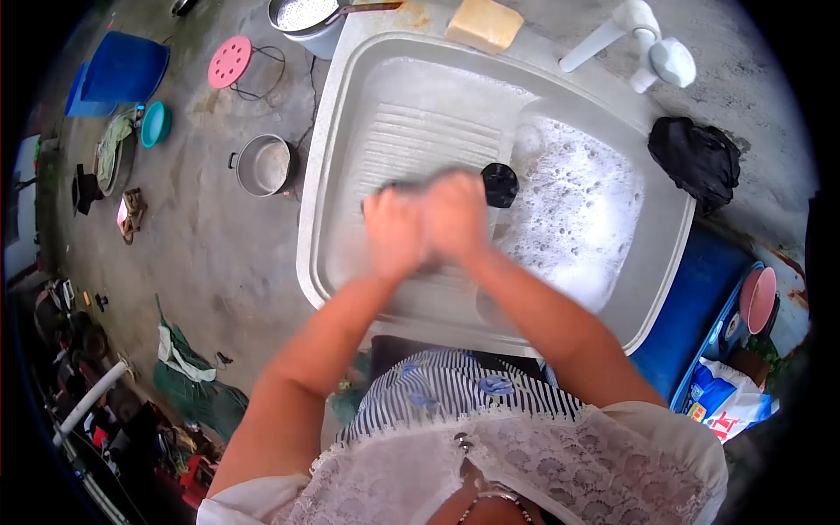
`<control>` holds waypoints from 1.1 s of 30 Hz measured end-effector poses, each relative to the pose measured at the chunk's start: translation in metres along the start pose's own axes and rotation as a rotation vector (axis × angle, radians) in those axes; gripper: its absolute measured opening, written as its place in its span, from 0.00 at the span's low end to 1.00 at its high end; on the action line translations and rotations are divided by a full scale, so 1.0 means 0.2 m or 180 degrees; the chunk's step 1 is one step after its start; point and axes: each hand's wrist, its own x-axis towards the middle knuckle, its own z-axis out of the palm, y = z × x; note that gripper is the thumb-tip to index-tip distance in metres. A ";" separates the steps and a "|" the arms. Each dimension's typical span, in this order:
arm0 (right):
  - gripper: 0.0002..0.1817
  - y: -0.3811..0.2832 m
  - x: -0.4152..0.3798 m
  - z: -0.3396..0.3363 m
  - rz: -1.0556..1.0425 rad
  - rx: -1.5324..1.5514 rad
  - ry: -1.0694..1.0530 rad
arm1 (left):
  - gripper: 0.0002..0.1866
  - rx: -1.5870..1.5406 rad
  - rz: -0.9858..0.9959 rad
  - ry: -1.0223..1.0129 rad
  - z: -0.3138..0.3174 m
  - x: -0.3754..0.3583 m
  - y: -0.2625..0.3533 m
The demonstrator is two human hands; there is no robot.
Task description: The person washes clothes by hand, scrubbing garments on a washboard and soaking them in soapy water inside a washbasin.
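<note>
Over the ribbed washboard (437, 131) of a stone laundry sink, both my hands are closed side by side and smeared by motion. My left hand (394, 226) grips one part of a black cloth, whose dark edge shows just above the knuckles. Touching it at the thumbs, my right hand (455, 214) is wrapped round the same black cloth (500, 185), and a wet bunched end sticks out on its right. Most of the cloth is hidden under the fingers. White suds (573, 210) fill the basin just right of the hands.
A yellowish soap block (484, 24) lies on the far rim, left of a white pipe (604, 45). A black plastic bag (697, 162) sits at the right corner. On the floor to the left are a metal pot (262, 166) and a pink stool (229, 62).
</note>
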 end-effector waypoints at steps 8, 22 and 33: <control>0.10 0.23 0.55 0.14 0.0748 -0.0057 0.1402 | 0.11 0.0373 -0.0707 0.0936 0.15 0.57 -0.15; 0.04 0.23 0.41 0.14 0.0107 0.0104 0.1115 | 0.07 0.0116 -0.0705 -0.0197 0.13 0.43 -0.13; 0.08 0.04 -0.16 -0.02 0.0112 0.1403 0.0942 | 0.09 -0.0481 -0.0798 0.0222 -0.11 0.04 0.12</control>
